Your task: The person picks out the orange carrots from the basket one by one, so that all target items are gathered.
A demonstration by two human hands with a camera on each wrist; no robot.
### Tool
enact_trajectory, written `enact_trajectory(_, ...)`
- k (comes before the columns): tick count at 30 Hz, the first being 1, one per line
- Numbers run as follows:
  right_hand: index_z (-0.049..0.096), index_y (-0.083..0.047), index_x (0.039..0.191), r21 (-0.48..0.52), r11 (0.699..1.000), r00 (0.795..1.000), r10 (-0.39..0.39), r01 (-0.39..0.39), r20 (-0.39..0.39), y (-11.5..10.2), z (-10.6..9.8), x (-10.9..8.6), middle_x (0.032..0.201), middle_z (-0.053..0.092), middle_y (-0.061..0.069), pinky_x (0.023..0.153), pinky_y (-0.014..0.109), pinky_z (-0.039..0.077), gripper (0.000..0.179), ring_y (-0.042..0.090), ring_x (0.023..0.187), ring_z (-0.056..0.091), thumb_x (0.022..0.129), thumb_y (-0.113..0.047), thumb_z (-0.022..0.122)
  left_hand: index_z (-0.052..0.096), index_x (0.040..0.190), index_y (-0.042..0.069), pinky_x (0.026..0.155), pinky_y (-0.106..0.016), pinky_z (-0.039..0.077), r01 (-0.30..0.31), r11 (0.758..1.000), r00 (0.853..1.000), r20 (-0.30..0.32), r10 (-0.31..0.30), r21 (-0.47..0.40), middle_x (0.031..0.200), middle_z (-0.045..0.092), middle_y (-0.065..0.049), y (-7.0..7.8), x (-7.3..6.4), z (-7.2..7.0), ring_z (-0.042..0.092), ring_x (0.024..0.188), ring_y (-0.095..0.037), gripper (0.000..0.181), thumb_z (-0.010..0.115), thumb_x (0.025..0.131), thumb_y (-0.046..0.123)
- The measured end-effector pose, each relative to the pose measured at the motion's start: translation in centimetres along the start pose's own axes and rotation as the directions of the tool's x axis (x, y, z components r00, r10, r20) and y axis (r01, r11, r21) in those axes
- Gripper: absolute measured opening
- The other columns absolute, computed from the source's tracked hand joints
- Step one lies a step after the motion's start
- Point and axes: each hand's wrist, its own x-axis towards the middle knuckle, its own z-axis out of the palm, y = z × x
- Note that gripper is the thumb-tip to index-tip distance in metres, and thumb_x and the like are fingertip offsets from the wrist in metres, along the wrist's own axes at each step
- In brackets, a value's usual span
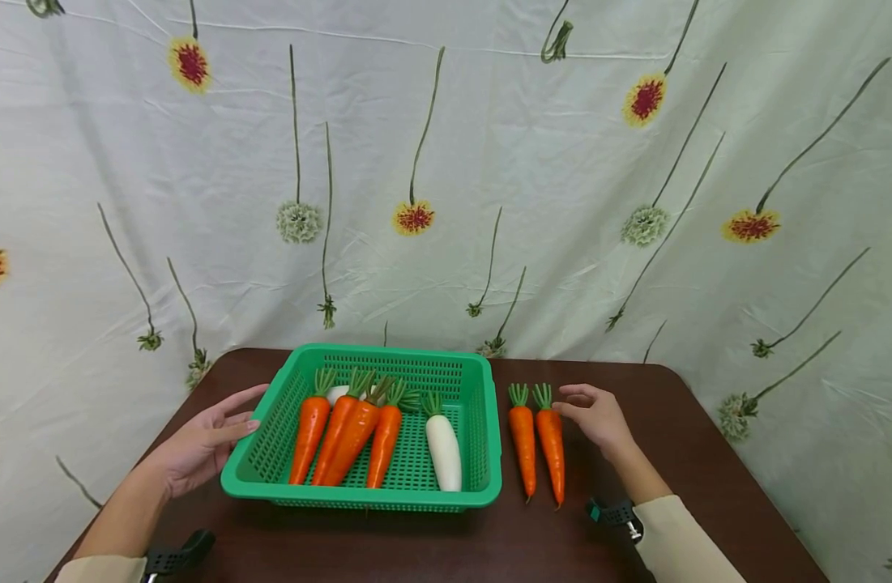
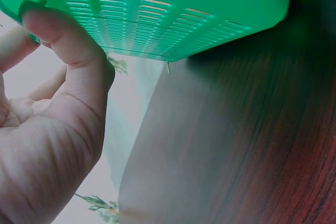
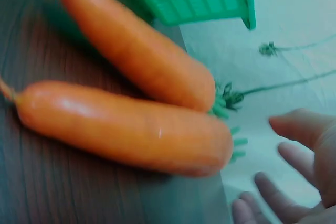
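My left hand (image 1: pixel 208 445) is at the left rim of a green plastic basket (image 1: pixel 365 500), its thumb and fingers on the outer side. In the left wrist view the thumb (image 2: pixel 86 72) touches the basket's wall (image 2: pixel 173 14) just under the rim. Several orange carrots (image 1: pixel 354 441) lie inside, beside a white radish (image 1: pixel 444 453); another white piece is mostly hidden behind their tops. Right of the basket, two carrots (image 1: pixel 522 437) (image 3: pixel 131 129) lie side by side on the table. My right hand (image 1: pixel 597 417) hovers by their green tops, fingers apart and holding nothing.
The dark brown table (image 1: pixel 329 551) ends at a pale curtain (image 1: pixel 489 162) printed with flowers, which hangs along its back edge. Each wrist wears a black strap (image 1: pixel 176 559) with a small device.
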Motion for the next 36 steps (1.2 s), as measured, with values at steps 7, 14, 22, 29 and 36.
enact_trajectory(7,0.075,-0.009,0.117,0.018,0.991,0.98,-0.132,0.136,-0.146,-2.6,1.2,-0.3,0.114,0.073,0.014,0.076,0.026,0.055,0.026,0.023,0.099,0.065,0.093,-0.02,0.077,0.019,0.161,0.027,0.096,-0.049,0.058,0.002,1.0,1.0,-0.003,-0.002,0.005,0.136,0.068,-0.003,0.1,0.0,0.0,0.071,0.118,-0.026,0.06,0.034,0.11,-0.001)
enact_trajectory(14,0.075,-0.007,0.114,0.113,0.969,0.975,-0.216,0.221,-0.051,-5.8,2.7,-1.4,0.115,0.074,0.013,0.082,0.026,0.056,0.022,0.015,0.095,0.065,0.095,-0.018,0.075,0.023,0.16,0.03,0.095,-0.048,0.059,0.004,1.0,1.0,-0.011,-0.004,0.009,0.135,0.068,-0.002,0.1,-0.1,0.1,0.071,0.117,-0.026,0.059,0.035,0.11,0.0)
enact_trajectory(22,0.069,0.002,0.119,0.371,0.918,0.97,-0.201,0.138,0.136,-8.6,4.3,-2.3,0.119,0.069,0.018,0.099,0.046,0.06,0.028,0.028,0.102,0.073,0.097,-0.015,0.072,0.017,0.162,0.027,0.096,-0.048,0.059,0.011,1.0,1.0,-0.011,-0.011,0.012,0.136,0.068,-0.002,-0.1,0.0,-0.1,0.071,0.118,-0.026,0.061,0.035,0.11,0.0)
enact_trajectory(29,0.06,0.01,0.128,0.452,0.89,0.941,-0.201,0.06,0.272,-10.5,5.6,-2.9,0.129,0.062,0.028,0.101,0.043,0.059,0.041,0.035,0.114,0.069,0.098,-0.014,0.07,0.019,0.161,0.027,0.095,-0.049,0.059,0.003,1.0,1.0,-0.017,-0.003,0.023,0.135,0.068,-0.002,-0.2,0.0,-0.1,0.071,0.117,-0.026,0.06,0.036,0.11,0.0)
enact_trajectory(36,0.059,0.004,0.131,0.492,0.866,0.905,-0.138,-0.087,0.402,-11.6,6.8,-3.2,0.132,0.061,0.022,0.103,0.038,0.057,0.036,0.022,0.114,0.069,0.099,-0.009,0.067,0.022,0.16,0.027,0.095,-0.049,0.058,-0.001,1.0,1.0,-0.009,0.001,0.015,0.135,0.068,-0.003,-0.1,0.0,-0.1,0.071,0.117,-0.027,0.058,0.035,0.11,0.0)
